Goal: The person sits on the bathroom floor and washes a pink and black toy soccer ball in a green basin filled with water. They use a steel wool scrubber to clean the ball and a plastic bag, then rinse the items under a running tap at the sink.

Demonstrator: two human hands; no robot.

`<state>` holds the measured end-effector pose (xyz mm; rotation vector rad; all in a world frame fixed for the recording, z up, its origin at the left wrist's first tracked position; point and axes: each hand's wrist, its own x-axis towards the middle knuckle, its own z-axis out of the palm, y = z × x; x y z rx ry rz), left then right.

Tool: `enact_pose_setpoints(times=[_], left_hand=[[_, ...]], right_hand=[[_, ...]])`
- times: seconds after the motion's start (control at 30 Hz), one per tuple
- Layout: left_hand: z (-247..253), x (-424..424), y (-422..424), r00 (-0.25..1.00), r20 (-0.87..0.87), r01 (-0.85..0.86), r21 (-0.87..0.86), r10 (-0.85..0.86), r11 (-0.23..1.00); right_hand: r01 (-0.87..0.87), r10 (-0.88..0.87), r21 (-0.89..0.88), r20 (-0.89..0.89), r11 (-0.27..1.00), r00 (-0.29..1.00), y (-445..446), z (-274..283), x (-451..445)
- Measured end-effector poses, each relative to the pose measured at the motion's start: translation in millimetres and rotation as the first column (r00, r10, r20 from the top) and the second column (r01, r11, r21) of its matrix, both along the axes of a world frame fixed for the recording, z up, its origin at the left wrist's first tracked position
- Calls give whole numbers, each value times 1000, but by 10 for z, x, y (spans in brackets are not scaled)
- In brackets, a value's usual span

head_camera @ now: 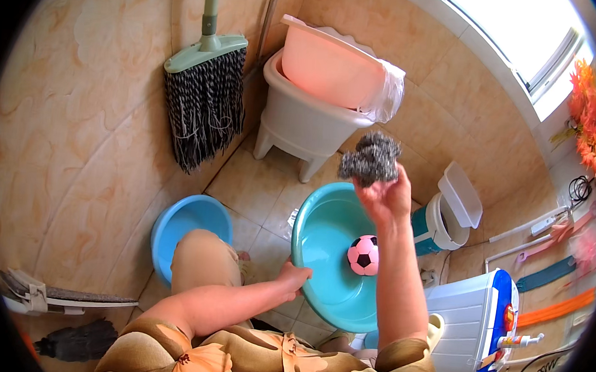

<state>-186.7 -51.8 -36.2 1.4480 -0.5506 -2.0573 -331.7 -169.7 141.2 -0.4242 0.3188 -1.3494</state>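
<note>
My left hand (292, 282) grips the left rim of a large teal plastic basin (323, 279). A small pink ball with black patches (363, 255), patterned like a football, lies inside the basin, partly hidden by my right forearm. Beyond the basin's far rim my right hand (387, 194) holds up a shaggy grey bundle (371, 159). Its material cannot be told for certain; it looks like steel wool or fuzzy cloth. The bundle hides most of my right fingers.
A blue basin (194, 215) stands by my knee. Ahead, a pink tub (331, 65) rests in a white legged tub (307, 120). A string mop (206, 98) hangs on the left wall. To the right are a bucket (446, 226) and a small washing machine (461, 324).
</note>
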Motion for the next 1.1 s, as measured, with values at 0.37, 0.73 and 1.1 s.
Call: enact_pose_setpoints(times=[0.37, 0.73, 1.1], left_hand=[[-93, -27, -69, 1000, -7, 9, -4, -9, 1000], [-57, 38, -33, 1000, 3, 11, 7, -11, 1000], [32, 57, -44, 999, -31, 10, 25, -9, 1000]], right_hand=[[-15, 6, -37, -236, 999, 972, -290, 594, 270], [95, -69, 65, -319, 993, 945, -356, 563, 357], [84, -45, 101, -339, 991, 940, -450, 528, 421]])
